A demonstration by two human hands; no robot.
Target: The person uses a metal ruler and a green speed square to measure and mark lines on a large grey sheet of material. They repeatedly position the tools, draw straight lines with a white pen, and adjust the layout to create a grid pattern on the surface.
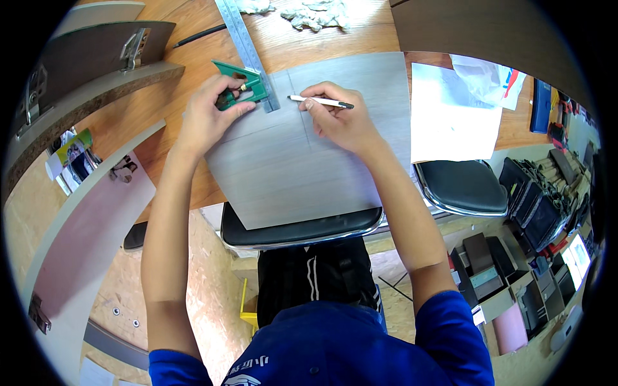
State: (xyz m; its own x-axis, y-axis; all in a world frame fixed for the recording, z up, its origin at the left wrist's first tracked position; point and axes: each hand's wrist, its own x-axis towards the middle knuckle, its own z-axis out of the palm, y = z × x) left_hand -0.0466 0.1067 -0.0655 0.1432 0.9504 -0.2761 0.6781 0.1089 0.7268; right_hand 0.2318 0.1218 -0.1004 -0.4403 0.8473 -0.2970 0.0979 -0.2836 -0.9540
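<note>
Head view: gripping green square (257, 89) with left hand (209, 110), pinching white pen (329, 102) with right hand (346, 123), over grey panel (293, 177) between hands. Press square flat; keep pen steady, tip low.

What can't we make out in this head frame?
Steel ruler, far end: head view, cut off by top edge.
Green head, part: head view, covered by left hand.
Black seat, far side: head view, under gray board.
White pen, tip contact: head view, too small.

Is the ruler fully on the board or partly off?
Partly off: the ruler overlaps the board at one end, extending beyond its edge.
</note>
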